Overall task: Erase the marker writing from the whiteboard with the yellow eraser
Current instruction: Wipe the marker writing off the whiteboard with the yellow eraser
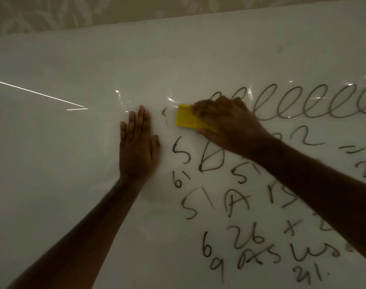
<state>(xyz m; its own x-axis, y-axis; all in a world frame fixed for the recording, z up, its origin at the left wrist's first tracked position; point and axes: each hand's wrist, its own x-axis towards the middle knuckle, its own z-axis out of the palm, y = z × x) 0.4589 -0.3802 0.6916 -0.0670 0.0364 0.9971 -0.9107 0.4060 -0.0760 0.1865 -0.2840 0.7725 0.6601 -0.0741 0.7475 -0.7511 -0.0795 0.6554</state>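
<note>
The whiteboard (73, 163) fills nearly the whole view. My right hand (228, 124) grips the yellow eraser (186, 118) and presses it flat on the board at the left end of a row of looped marker scrawl (303, 103). Black marker letters and numbers (230, 205) cover the board's right half below the eraser. A few faint stroke remnants (165, 115) lie just left of the eraser. My left hand (138, 147) rests flat on the board with fingers together, left of the writing, holding nothing.
The board's top edge (178, 20) runs across the upper view, with a pale patterned wall (94, 11) behind it. The board's left half carries no writing, only bright light reflections (38, 92). My right forearm (323, 184) crosses over part of the writing.
</note>
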